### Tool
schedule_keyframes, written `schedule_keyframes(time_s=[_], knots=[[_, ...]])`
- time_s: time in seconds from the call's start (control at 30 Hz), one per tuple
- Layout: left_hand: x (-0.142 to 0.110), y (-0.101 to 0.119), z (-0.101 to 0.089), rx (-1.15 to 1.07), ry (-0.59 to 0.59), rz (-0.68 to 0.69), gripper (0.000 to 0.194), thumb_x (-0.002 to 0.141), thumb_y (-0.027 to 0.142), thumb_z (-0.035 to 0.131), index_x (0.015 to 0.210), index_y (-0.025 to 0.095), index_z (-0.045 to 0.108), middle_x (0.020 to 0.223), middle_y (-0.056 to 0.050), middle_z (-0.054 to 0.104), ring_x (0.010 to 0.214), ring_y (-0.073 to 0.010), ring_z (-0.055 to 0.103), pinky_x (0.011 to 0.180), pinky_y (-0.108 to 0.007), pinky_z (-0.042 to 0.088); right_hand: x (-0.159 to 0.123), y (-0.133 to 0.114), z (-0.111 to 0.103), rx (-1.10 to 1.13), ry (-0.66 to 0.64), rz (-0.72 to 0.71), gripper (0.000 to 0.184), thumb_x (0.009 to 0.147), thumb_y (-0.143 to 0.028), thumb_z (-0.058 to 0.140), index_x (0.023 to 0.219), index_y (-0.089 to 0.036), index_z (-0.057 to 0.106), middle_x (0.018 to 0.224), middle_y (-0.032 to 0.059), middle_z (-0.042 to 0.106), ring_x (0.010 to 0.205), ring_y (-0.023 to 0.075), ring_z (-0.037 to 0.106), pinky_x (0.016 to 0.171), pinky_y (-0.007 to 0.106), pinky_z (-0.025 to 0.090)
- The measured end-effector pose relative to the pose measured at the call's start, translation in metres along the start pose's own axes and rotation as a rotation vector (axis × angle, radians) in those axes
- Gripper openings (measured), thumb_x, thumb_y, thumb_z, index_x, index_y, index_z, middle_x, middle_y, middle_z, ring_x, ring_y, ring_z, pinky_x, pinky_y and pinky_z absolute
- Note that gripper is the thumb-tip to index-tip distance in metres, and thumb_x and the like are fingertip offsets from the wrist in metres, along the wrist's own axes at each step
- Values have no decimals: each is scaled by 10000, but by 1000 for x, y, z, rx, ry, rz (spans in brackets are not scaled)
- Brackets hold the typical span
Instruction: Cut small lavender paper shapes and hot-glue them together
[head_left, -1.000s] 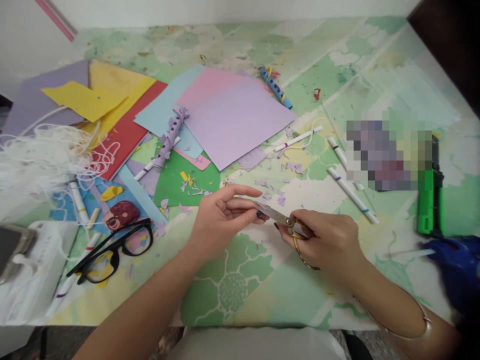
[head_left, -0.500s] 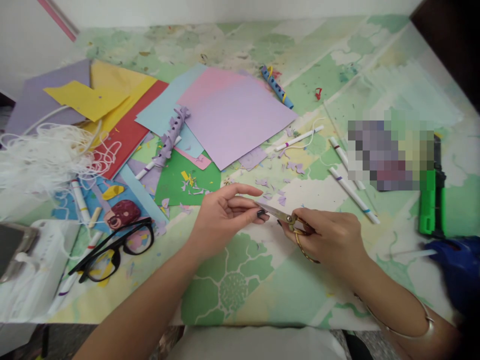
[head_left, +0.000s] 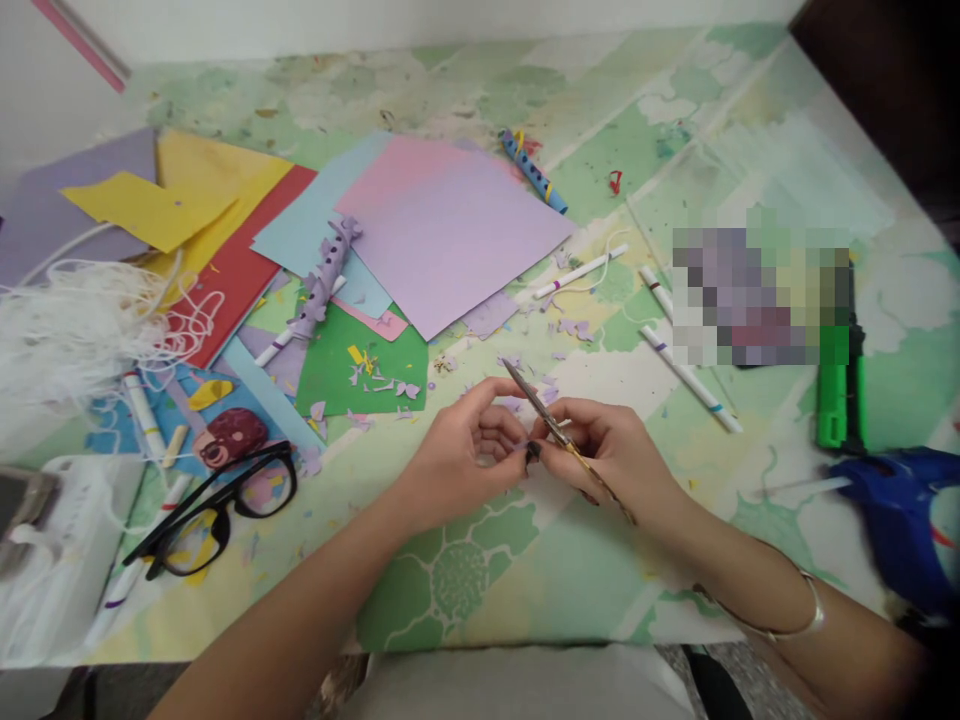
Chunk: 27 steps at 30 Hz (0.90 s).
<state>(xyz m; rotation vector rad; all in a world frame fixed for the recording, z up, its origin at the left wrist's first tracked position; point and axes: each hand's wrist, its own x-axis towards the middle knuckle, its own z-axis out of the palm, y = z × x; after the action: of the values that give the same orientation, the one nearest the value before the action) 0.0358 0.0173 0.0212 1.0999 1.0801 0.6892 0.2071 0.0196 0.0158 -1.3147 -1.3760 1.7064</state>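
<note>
My left hand point(head_left: 472, 445) is closed in a pinch over the middle of the table, thumb against the fingertips. A tiny purple paper piece point(head_left: 519, 449) just shows at those fingertips, mostly hidden. My right hand point(head_left: 607, 450) meets it from the right, its thumb and fingertips close to the same spot. Scissors point(head_left: 551, 425) with gold handles rest in my right hand, blades together and pointing up and left past the left index finger. Purple paper scraps point(head_left: 574, 328) lie on the tablecloth beyond the hands.
Coloured paper sheets point(head_left: 450, 240), a purple paper roll point(head_left: 324, 280) and a blue paper roll point(head_left: 532, 170) lie behind. Leftward are white string point(head_left: 82, 310) and black glasses point(head_left: 225, 510). Markers point(head_left: 690, 380), a green-handled tool point(head_left: 831, 400) and a blue glue gun point(head_left: 900, 500) lie rightward.
The right hand has moved left to the left hand's fingertips. The scissors have swung from pointing left to pointing up and left, and lie along the hand. The view has shifted slightly.
</note>
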Motion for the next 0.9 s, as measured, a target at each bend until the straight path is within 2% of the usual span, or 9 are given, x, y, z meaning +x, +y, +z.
schedule_keyframes(time_s=[0.1,0.2,0.33,0.4,0.5,0.67,0.77,0.9], knots=[[0,-1,0,-17,23,33,400,733,107,649,1106,192,531,745,20,628,674,-115,638,672,-234,540,1,-1,0,42,17,5,45,696,-177,594,727,-166,563,392,-112,401,322,34,283,310,155,211],[2,-2,2,-74,81,35,325,734,135,683,1039,174,576,758,0,653,661,-116,653,651,-225,541,1,-3,3,96,114,20,59,694,-195,598,721,-169,553,385,-107,414,304,40,306,298,153,231],[3,-2,7,-96,124,10,76,767,200,686,796,145,643,610,-5,648,527,-95,612,490,-177,485,0,-3,6,117,191,10,122,713,-269,631,733,-172,560,388,-99,420,298,53,317,287,168,259],[3,-3,7,-107,128,-5,84,789,213,671,749,142,652,539,-1,638,452,-79,564,437,-169,447,0,-1,5,87,221,-32,132,721,-284,632,720,-176,557,393,-95,418,305,58,324,294,174,263],[3,-5,5,-207,196,6,83,793,210,677,747,146,650,561,-3,665,431,-71,553,414,-163,423,-2,2,3,-71,295,-162,131,729,-258,622,666,-177,541,438,-83,410,362,56,346,343,177,277],[3,-8,1,-393,313,92,81,795,210,696,759,152,652,638,13,674,477,-57,579,427,-146,422,-6,9,2,-502,376,-373,157,714,-195,635,607,-164,524,459,-82,373,424,40,313,412,169,274],[2,-7,1,-416,330,121,90,806,218,690,759,151,653,643,15,669,490,-55,588,430,-141,432,-6,12,5,-639,399,-460,163,706,-171,641,596,-163,521,447,-90,365,417,33,301,420,157,282],[1,-7,0,-437,312,137,85,820,224,680,777,157,651,680,11,681,510,-67,622,421,-139,450,-5,15,8,-728,425,-500,165,717,-177,632,589,-167,528,439,-89,379,401,34,322,418,155,297]])
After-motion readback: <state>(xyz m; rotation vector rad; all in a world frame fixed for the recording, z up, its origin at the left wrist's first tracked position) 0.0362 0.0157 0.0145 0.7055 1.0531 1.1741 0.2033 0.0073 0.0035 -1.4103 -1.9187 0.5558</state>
